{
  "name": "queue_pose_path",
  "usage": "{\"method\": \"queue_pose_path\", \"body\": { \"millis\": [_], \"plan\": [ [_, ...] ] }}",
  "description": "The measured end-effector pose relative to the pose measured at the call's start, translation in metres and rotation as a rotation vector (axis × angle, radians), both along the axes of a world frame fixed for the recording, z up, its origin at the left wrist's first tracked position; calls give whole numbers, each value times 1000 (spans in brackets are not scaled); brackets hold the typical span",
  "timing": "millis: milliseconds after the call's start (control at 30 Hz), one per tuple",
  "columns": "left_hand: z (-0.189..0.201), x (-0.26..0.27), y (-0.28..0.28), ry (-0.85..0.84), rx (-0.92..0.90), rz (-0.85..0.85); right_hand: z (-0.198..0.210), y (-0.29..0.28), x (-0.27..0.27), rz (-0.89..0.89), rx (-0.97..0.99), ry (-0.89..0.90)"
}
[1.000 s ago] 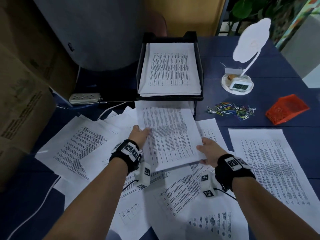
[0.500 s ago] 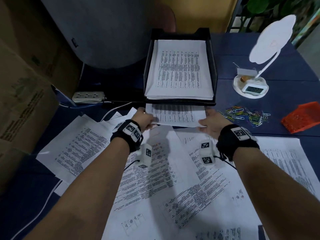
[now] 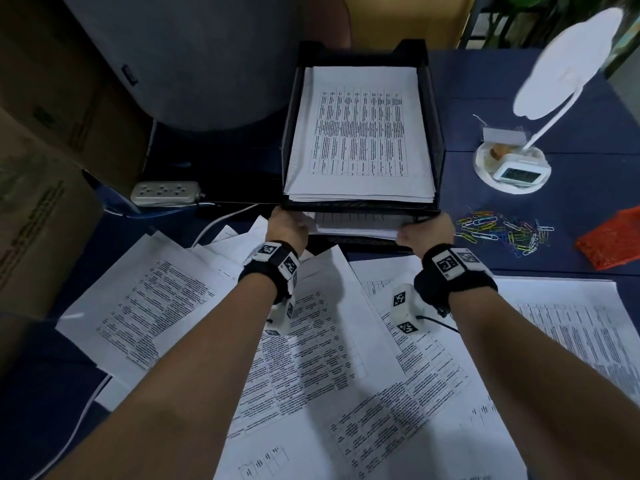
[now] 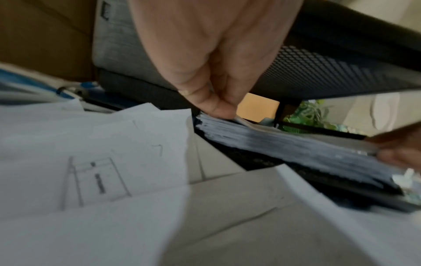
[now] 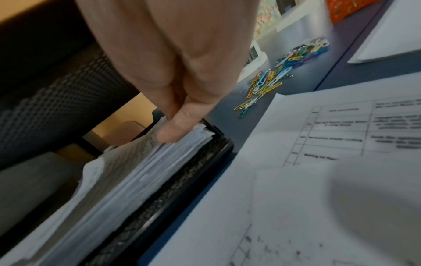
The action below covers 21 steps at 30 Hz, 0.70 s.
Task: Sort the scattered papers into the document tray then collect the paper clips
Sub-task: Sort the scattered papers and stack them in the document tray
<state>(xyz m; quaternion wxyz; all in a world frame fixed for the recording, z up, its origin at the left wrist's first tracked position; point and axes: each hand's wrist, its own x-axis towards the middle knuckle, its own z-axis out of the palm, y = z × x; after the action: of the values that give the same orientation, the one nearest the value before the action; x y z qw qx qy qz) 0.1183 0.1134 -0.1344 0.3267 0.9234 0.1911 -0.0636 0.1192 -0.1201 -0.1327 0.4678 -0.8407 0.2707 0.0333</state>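
While both hands pinch its near corners, a thick stack of white printed sheets (image 3: 356, 227) lies in the lower tier of the black mesh two-tier document tray (image 3: 437, 140). Left hand (image 3: 287, 227) grips the left corner and right hand (image 3: 427, 233) the right, thumbs on top. Loose printed papers (image 3: 311, 358) cover the dark blue table (image 3: 571, 216); coloured paper clips (image 3: 505, 233) lie heaped right of the tray.
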Motion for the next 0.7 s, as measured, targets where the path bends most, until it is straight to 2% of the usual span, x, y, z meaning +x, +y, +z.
{"method": "queue_pose_path", "body": {
  "millis": [100,200,267,367,433,533,633,700],
  "plan": [
    [-7,-10,4,-58,117,-133,-4,-1,-7,-24,77,-51],
    [-6,-29,10,-226,61,-179,-3,0,-19,19,41,22],
    [-5,-44,15,-133,86,-254,-4,4,-34,102,66,125],
    [-1,-64,19,118,297,-385,-10,9,-58,261,167,292],
    [0,-76,20,231,358,-455,-13,12,-74,369,148,336],
    [2,-84,16,265,302,-462,-17,15,-88,509,6,340],
    [4,-88,11,336,260,-508,-19,14,-95,501,68,337],
    [10,-92,9,371,116,-486,-12,11,-100,505,108,308]
  ]
}}
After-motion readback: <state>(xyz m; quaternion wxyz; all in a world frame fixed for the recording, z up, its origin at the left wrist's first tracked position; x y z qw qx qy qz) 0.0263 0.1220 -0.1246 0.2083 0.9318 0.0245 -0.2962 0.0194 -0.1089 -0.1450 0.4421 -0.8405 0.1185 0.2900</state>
